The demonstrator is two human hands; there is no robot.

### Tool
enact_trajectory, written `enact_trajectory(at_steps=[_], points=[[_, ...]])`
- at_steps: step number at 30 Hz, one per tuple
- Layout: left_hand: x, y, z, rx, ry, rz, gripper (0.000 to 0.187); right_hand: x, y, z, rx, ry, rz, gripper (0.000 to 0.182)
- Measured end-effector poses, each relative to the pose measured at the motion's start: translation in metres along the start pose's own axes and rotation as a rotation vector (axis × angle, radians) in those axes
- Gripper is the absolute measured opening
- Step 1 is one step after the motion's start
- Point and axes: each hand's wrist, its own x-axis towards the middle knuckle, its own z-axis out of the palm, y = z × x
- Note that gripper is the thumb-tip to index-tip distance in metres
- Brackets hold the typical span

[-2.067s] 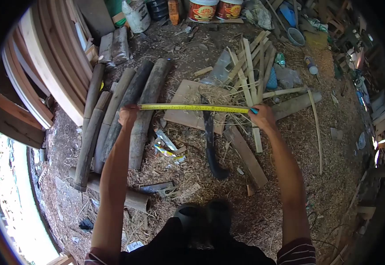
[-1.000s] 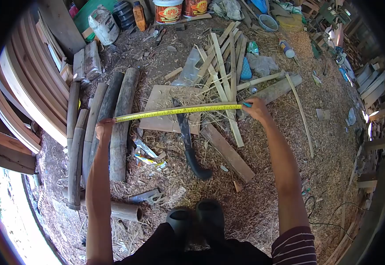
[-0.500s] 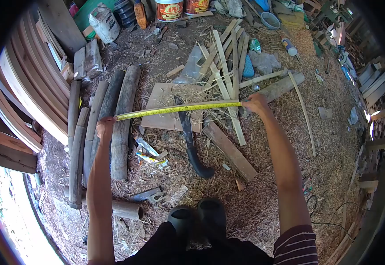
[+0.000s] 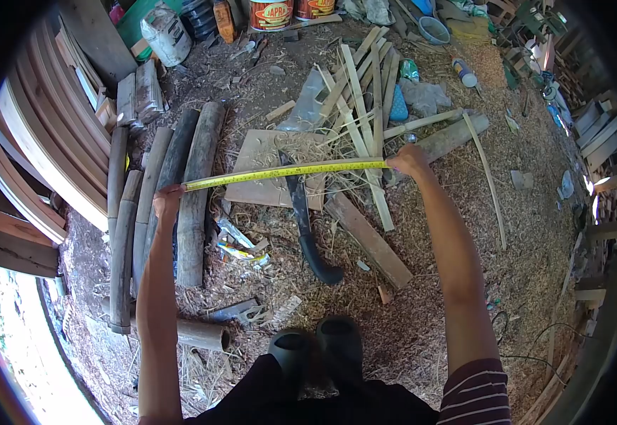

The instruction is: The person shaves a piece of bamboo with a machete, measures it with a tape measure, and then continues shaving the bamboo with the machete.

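Observation:
A yellow tape measure (image 4: 287,171) stretches nearly level across the middle of the view, bowed slightly upward. A thin tan edge, perhaps a bamboo strip, shows along its upper side. My left hand (image 4: 167,200) is closed on the tape's left end, above the bamboo poles (image 4: 201,191). At the other end my right hand (image 4: 411,162) pinches the tape, near the pile of split bamboo strips (image 4: 373,106). Below the tape lies a machete (image 4: 308,241) with a dark curved handle, its blade partly over a flat brown board (image 4: 255,159) on the ground.
A narrow plank (image 4: 368,241) lies right of the machete. Curved timber pieces (image 4: 53,134) lean at the left. Paint buckets (image 4: 271,14) and a white container (image 4: 166,35) stand at the back. A short bamboo tube (image 4: 202,334) lies near my feet. Wood shavings cover the ground.
Both hands keep hold of the tape measure, and it stays stretched between them. The whole view has shifted only very slightly.

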Motion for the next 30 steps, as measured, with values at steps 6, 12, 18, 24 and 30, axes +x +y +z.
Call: enact_trajectory(at_steps=[6,12,18,24,30], points=[[0.004,-0.008,0.007,-0.034,-0.054,0.075,0.031,-0.005,-0.002,-0.002,0.008,0.0,-0.012,0.047],[0.019,-0.023,0.017,0.027,-0.005,0.139,0.033,-0.005,0.012,0.013,-0.026,0.142,-0.18,0.044],[0.003,-0.021,0.016,-0.126,0.014,0.177,0.033,-0.029,0.016,-0.01,0.282,-0.012,-0.135,0.045],[-0.01,0.001,0.003,-0.4,0.068,0.241,0.027,-0.037,0.011,-0.017,0.306,0.21,-0.224,0.04],[0.004,0.013,-0.012,-0.619,0.081,0.306,0.028,-0.05,-0.009,-0.03,0.292,0.258,-0.296,0.045]])
